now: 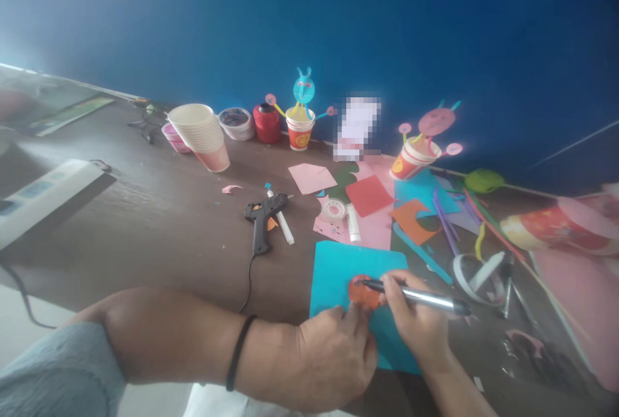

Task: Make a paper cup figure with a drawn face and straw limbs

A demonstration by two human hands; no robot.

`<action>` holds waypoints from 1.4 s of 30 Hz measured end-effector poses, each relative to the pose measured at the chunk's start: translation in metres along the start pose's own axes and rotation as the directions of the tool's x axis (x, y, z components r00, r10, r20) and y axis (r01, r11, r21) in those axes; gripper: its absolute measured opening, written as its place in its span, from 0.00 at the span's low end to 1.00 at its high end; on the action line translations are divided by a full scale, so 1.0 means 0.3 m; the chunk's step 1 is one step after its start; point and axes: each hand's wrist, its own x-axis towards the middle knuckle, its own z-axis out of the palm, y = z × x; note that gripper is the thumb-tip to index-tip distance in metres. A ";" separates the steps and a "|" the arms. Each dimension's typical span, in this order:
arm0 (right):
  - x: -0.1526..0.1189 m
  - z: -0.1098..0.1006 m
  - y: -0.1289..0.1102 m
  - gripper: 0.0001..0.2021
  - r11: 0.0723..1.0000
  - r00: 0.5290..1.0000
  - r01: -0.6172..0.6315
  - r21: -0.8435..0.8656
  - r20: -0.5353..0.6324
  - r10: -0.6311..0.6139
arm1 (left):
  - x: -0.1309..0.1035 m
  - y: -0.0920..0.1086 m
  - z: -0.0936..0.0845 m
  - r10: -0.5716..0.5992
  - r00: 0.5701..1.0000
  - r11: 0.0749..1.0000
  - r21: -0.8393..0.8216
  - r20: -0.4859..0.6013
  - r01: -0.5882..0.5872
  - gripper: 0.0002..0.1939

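A round orange paper piece (356, 292) lies on a bright blue sheet (338, 265) at the table's front. My left hand (333, 356), with a black band at the wrist, has its fingers curled and holds the orange circle down at its lower edge. In my right hand (420, 321) is a silver and black marker (430, 298), gripped between thumb and fingers. Its dark tip is at the circle's upper left, where a small mark shows. The right hand's fingers partly cover the circle's right edge.
A black hot glue gun (264, 220) lies left of the sheet, its cord running forward. Behind stand stacked paper cups (198, 130) and two cup figures (300, 128) (416, 156). Paper scraps, a glue stick (353, 222) and a tape roll (476, 280) lie around. A power strip (53, 194) sits left.
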 end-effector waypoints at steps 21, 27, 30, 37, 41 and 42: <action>-0.005 0.008 0.020 0.11 1.000 0.999 0.006 -0.018 0.043 -0.005 | 0.003 0.008 0.010 -0.020 1.000 1.000 0.018 -0.013 0.020 0.11; -0.009 0.010 0.007 0.12 0.999 0.999 -0.040 -0.011 0.026 0.040 | 0.003 0.004 0.004 -0.020 0.999 1.000 0.011 -0.032 0.020 0.11; -0.006 0.011 0.012 0.12 0.999 0.999 -0.021 -0.025 0.027 0.021 | 0.003 0.005 0.004 -0.020 0.999 1.000 0.020 -0.044 0.020 0.11; -0.013 -0.005 0.027 0.09 1.000 1.000 0.010 -0.006 0.009 -0.010 | 0.002 0.003 0.007 -0.009 0.999 1.000 -0.003 -0.031 0.009 0.12; -0.024 -0.008 0.040 0.09 0.985 0.976 -0.085 0.151 -0.186 0.113 | 0.001 -0.002 0.000 0.002 1.000 1.000 0.002 -0.022 -0.002 0.13; -0.025 -0.009 0.043 0.10 0.979 0.966 -0.101 0.177 -0.218 0.139 | 0.001 -0.004 -0.003 0.001 1.000 1.000 0.009 -0.016 -0.001 0.13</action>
